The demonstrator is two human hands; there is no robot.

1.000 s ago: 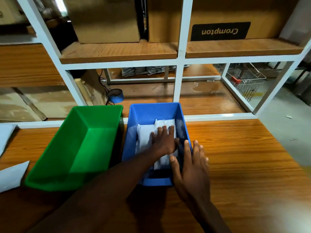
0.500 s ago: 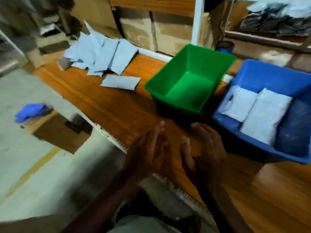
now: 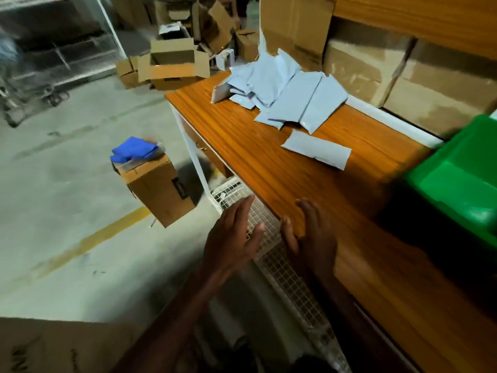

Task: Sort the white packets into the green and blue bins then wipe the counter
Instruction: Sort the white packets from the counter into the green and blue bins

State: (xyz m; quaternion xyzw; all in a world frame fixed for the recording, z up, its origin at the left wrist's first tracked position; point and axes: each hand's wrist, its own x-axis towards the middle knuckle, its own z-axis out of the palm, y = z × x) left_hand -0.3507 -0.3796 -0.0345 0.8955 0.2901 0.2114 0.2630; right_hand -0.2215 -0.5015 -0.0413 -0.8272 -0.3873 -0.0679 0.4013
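Both hands hang over the near edge of the wooden bench [image 3: 269,168], palms turned toward each other and apart, holding nothing. The left hand [image 3: 231,240] has its fingers straight and spread above the wire mesh shelf [image 3: 285,270] under the bench edge; the right hand [image 3: 313,238] is likewise flat, fingers straight, just over the bench rim. A heap of white packets [image 3: 279,90] lies at the far end of the bench against stacked cardboard boxes [image 3: 376,63], and 1 single packet [image 3: 317,149] lies flat on its own, near the heap and between it and the green bin [image 3: 462,184]. The green bin stands on the bench at the right edge of the view. On the floor, a blue cloth [image 3: 134,150] rests on top of a small cardboard box [image 3: 158,189].
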